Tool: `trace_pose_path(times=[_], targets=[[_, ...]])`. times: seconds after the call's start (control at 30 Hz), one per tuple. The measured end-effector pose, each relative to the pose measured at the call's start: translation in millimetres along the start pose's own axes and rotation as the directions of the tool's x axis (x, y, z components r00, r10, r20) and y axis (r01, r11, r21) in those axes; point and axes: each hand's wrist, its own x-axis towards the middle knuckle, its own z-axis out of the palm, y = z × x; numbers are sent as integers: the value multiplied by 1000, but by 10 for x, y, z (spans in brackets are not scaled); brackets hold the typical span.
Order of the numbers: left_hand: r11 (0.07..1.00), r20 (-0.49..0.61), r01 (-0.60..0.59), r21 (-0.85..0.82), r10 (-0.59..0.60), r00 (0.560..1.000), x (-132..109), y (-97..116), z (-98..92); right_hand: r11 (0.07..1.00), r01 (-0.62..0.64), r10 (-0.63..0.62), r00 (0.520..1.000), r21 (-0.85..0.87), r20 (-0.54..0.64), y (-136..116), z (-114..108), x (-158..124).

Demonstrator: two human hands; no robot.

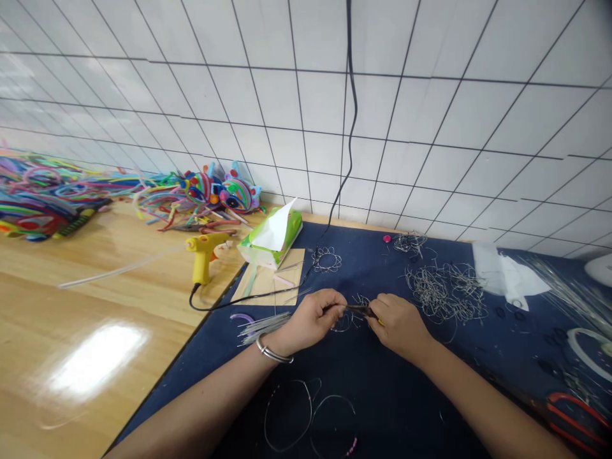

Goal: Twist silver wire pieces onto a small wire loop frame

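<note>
My left hand [319,313], with a silver bangle on its wrist, is closed in a pinch over the dark blue cloth [382,395]. What it pinches looks like thin wire, mostly hidden by the fingers. Wrapped in my right hand [396,322] is a pair of pliers [357,309], its dark jaws pointing left to the left fingertips. A bit of yellow handle shows under the right fingers. Behind and below the jaws lies a small looped wire piece [345,322]. Nearer to me are thin wire rings [288,415], one with pink beads [352,446].
A yellow glue gun [204,255] stands left on the wooden table [119,293], beside a tissue box [271,239]. Its black cord [351,127] runs up the tiled wall. Tangled wire [444,290] lies right; red-handled scissors [576,414] lie front right. Colourful pipe cleaners [43,197] pile up left.
</note>
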Motion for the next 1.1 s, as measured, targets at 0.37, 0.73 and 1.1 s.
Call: trace_pose_path(times=[0.37, 0.73, 1.1], targets=[[1000, 58, -24, -4, 24, 998, 18, -1, -39, 1000, -5, 3, 998, 29, 63, 16, 18, -8], [995, 30, 60, -74, -57, 998, 28, -55, 24, 999, -11, 12, 1000, -36, 21, 8, 24, 1], [999, 21, -36, 40, 36, 999, 21, -36, 5, 995, -13, 17, 999, -103, 43, -34, -8, -1]])
